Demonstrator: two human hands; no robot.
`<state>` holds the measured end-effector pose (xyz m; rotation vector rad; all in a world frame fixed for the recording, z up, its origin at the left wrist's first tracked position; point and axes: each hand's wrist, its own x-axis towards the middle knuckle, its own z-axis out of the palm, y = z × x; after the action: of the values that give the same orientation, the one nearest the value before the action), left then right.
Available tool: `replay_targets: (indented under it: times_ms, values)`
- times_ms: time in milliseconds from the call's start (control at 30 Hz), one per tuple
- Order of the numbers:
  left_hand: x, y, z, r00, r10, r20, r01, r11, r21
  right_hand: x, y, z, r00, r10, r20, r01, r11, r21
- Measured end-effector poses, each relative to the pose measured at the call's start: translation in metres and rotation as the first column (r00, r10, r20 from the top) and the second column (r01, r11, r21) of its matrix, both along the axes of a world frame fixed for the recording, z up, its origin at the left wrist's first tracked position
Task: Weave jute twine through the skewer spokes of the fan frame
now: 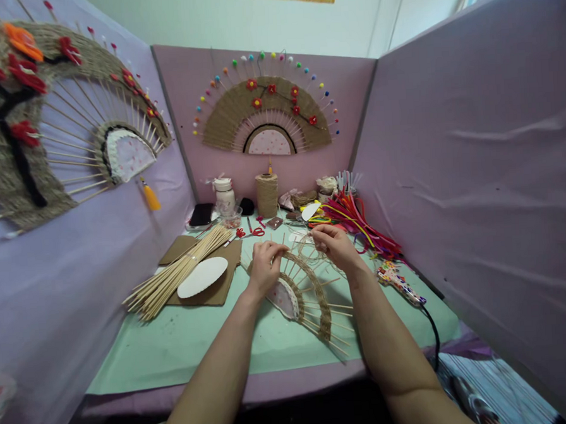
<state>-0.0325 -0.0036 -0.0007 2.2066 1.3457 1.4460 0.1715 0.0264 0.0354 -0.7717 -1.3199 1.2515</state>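
Note:
A half-round fan (322,298) of thin wooden sticks, with twine woven through them in bands, lies tilted on the green-covered table. Its white-edged inner half-disc (284,299) faces left. My left hand (267,263) grips the fan's upper edge, thumb and fingers closed on the woven band. Up and to the right, my right hand (331,242) is pinched on a strand of twine (308,245), and loose loops of it hang between the two hands. Part of the fan is hidden behind my left hand.
Bundled sticks (186,274) and a white oval card (202,277) lie on cardboard (221,291) at left. Behind stand a twine spool (267,197) and a bottle (224,196). Pipe cleaners (359,224) and a corded glue gun (400,283) are at right. Finished fans (221,123) hang on the walls.

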Motion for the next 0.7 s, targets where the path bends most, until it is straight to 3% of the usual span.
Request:
replay_targets:
  times_ms: [100, 267, 467, 700]
  values:
    - [0.0, 0.0, 0.0, 1.0, 0.006, 0.0, -0.006, 1.0, -0.011, 0.001, 0.001, 0.0, 0.999, -0.044, -0.02, 0.044, 0.999, -0.001]
    - [0.001, -0.001, 0.001, 1.0, 0.01, 0.004, -0.01, 1.0, -0.018, 0.004, -0.003, 0.0, 0.994, 0.079, 0.078, -0.081, 0.996, 0.025]
    - [0.0, 0.0, 0.0, 1.0, 0.008, 0.019, -0.008, 1.0, 0.002, 0.011, 0.001, -0.003, 0.986, 0.075, 0.152, -0.069, 0.997, -0.044]
    - [-0.002, 0.003, -0.001, 0.999, 0.011, 0.043, -0.011, 1.0, -0.006, 0.013, -0.005, -0.001, 0.808, 0.318, 0.496, -0.266, 0.948, -0.174]
